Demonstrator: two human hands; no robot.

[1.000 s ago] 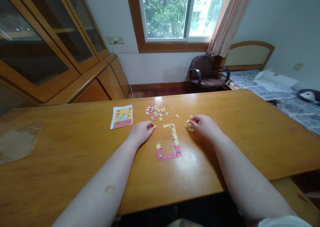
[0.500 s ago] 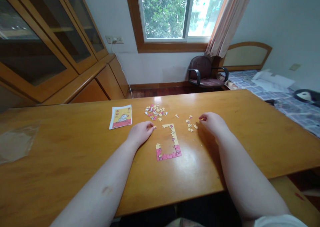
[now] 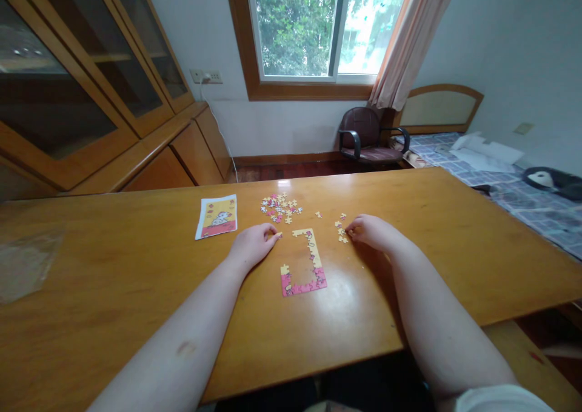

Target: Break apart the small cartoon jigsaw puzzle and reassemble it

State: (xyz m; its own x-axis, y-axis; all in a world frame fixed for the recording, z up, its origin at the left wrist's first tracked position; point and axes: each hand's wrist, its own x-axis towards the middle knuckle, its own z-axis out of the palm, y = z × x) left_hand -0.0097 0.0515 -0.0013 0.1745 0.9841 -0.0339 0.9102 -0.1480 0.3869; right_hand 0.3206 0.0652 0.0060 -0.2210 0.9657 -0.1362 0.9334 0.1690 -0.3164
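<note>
A partly joined jigsaw frame [image 3: 314,253], yellow on the right side and pink along the bottom, lies on the wooden table [image 3: 454,242] between my hands. My left hand [image 3: 253,246] rests just left of the frame's top, its fingers curled and pinching a small pale puzzle piece [image 3: 278,235]. My right hand [image 3: 373,231] lies to the right of the frame. Its fingertips are pressed together on a piece at the edge of a small cluster of loose pieces [image 3: 339,230]. A larger pile of loose pieces [image 3: 278,206] sits beyond the frame.
A printed picture card [image 3: 217,216] lies left of the pile. A clear plastic bag [image 3: 25,265] is at the table's far left. Glass-door cabinets [image 3: 91,97] line the left wall. Beyond the table are an armchair [image 3: 364,134] and a bed [image 3: 509,176].
My right hand drew back to the right, then returned left to the small cluster. My left hand stayed by the frame's top. The camera tilted up slightly.
</note>
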